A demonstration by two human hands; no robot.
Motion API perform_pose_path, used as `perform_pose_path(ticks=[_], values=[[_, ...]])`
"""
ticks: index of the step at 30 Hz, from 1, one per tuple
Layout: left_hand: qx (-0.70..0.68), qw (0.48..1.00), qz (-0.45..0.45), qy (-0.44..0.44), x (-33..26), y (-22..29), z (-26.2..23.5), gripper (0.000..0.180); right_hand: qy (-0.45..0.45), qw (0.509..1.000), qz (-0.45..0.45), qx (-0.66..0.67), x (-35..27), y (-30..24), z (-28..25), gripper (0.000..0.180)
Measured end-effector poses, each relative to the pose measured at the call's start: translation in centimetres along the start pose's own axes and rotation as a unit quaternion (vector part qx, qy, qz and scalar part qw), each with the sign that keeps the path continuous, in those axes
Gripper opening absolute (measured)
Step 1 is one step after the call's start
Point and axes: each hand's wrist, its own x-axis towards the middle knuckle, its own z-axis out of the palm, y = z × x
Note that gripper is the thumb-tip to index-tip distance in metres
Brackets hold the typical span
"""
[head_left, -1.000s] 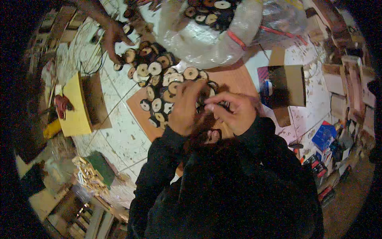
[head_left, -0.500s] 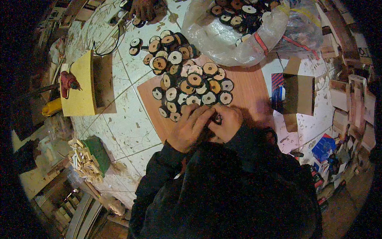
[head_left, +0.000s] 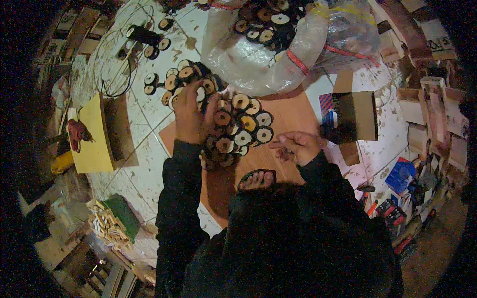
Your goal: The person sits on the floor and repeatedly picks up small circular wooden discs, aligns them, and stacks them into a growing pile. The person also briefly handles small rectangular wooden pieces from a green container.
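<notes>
A heap of round wood slices (head_left: 224, 118), with dark bark rims and holes in their middles, lies on a reddish-brown board (head_left: 285, 111) and spills past its far left edge. My left hand (head_left: 191, 119) reaches over the left part of the heap, fingers and thumb apart around a pale slice (head_left: 200, 94); whether they touch it is not clear. To the right of the heap, just above the board, my right hand (head_left: 300, 146) is open with its fingers loosely bent. Nothing shows in it.
Beyond the heap stands a clear plastic bag (head_left: 228, 69) of more slices. An open cardboard box (head_left: 360, 116) is at the right, a yellow panel (head_left: 94, 134) with a red tool (head_left: 78, 134) at the left. Wood offcuts (head_left: 107, 223) lie lower left; a foot (head_left: 258, 180) is near my body.
My hands were together at the near edge of the heap; now they are apart. The left went far-left over the slices, the right stayed right. The view has shifted, and the other person's hand has gone.
</notes>
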Motion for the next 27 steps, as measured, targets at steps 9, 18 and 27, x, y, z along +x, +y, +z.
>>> perform_pose_path(ticks=[9,18,27], values=[[0.119,0.975,0.159,-0.098,15.8,-0.8,17.0,0.047,0.098,0.979,-0.179,-0.027,-1.7,0.5,-0.8,0.014],[-0.19,0.979,0.08,-0.007,8.5,0.8,10.8,0.063,0.21,0.941,-0.253,-0.081,-2.6,-2.7,-0.1,0.011],[-0.283,0.956,-0.049,-0.057,-6.7,9.0,1.1,0.066,0.092,0.753,-0.551,-0.349,-0.4,-2.9,4.6,0.008]])
